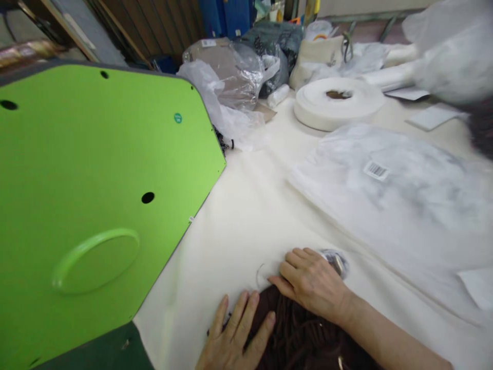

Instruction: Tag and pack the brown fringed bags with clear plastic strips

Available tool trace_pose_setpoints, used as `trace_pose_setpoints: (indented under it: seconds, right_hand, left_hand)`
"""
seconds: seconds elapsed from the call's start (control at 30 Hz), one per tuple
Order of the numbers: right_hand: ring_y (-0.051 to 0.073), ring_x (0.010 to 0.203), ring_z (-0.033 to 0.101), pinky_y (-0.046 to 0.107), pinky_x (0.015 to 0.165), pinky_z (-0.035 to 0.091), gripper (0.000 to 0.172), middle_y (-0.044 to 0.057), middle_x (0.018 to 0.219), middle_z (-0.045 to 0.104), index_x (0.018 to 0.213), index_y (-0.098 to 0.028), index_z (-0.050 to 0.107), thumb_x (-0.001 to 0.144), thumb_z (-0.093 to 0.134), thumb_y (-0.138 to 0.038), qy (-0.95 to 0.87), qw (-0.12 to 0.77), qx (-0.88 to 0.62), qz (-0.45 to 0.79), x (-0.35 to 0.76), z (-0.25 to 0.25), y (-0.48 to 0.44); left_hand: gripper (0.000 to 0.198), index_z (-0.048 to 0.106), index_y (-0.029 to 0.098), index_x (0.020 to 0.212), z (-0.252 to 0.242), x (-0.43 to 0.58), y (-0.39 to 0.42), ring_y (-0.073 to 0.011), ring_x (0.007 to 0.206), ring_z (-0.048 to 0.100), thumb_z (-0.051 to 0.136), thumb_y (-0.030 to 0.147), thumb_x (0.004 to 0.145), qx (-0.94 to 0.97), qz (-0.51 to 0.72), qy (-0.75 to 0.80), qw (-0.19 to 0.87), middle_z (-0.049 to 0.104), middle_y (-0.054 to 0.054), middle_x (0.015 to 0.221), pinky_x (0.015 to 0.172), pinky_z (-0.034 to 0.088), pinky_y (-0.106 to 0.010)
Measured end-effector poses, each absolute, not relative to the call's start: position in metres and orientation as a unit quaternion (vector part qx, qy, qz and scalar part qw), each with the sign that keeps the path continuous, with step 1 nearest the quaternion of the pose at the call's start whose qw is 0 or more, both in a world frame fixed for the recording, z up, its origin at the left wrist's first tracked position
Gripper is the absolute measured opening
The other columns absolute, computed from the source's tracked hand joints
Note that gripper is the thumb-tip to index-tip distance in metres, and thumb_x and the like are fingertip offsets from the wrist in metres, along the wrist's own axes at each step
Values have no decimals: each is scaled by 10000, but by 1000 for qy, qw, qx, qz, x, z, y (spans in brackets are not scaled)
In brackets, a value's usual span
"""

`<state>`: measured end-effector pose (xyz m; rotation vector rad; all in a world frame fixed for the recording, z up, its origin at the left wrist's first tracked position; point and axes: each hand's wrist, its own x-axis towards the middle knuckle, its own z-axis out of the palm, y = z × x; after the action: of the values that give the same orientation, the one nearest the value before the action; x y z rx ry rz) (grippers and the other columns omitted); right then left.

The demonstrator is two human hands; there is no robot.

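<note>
A dark brown ribbed garment (304, 336) lies on the cream table cover at the bottom centre. My left hand (234, 334) rests flat on its left edge with the fingers stretched out. My right hand (314, 280) sits on the garment's top edge, fingers curled and pressed together; a small crumpled bit of clear plastic (336, 259) shows just behind its knuckles. Whether the right hand grips the cloth or the plastic I cannot make out.
A large bright green panel (96, 195) with holes fills the left side. A clear plastic bag with a barcode label (385, 190) lies at the right. Further back are a roll of white tape (337, 103), crumpled plastic bags (231, 77) and packed goods.
</note>
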<state>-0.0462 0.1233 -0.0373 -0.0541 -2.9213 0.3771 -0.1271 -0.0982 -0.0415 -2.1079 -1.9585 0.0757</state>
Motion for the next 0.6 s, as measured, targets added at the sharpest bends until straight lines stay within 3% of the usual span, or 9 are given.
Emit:
trace_pose_setpoints:
  seconds: [0.1,0.17,0.27,0.4,0.5,0.6]
  right_hand:
    - [173,680,542,309,642,361,287,18,688,590,698,-177,566,882,517,-392,-992,44,-10,118,-46,-21,125]
    - [176,774,575,350,786,400,268,34,790,624,775,-164,588,892,504,-390,-991,46,-13,123,-36,2,124]
    - [185,930,579,440,974,340,180,71,976,639,944,-152,593,917,471,-282,-979,132,-83,129,-3,49,106]
    - [172,939,589,331,837,468,204,97,1015,657,1046,-142,581,901,438,-149,-944,246,-182,122,54,79,39]
    - [168,935,612,337,890,449,215,58,966,698,994,-165,621,863,463,-97,-938,310,-145,44,88,54,-23]
    - [162,818,639,301,769,494,218,46,843,703,961,-175,634,861,457,-98,-926,337,-167,9,111,11,-68]
  left_hand:
    - [685,389,170,1350,-33,-124,-97,-314,1183,477,430,588,809,-722,17,-680,128,549,-190,1254,1042,196,-519]
    - [693,379,155,1354,-29,-120,-97,-317,1228,437,470,551,793,-709,11,-693,131,490,-204,1316,999,281,-492]
    - [613,373,166,1357,-26,-115,-99,-309,1256,413,482,443,822,-696,0,-707,123,430,-190,1375,949,369,-483]
    - [526,394,201,1346,-27,-111,-99,-306,1257,422,441,404,863,-676,-24,-731,90,410,-167,1395,945,401,-519]
    - [486,451,203,1312,-26,-103,-99,-314,1250,432,433,400,868,-651,-44,-755,74,413,-170,1389,954,399,-538]
    - [460,487,175,1285,-27,-86,-100,-337,1233,447,421,378,877,-609,-58,-787,76,429,-203,1366,936,407,-550]
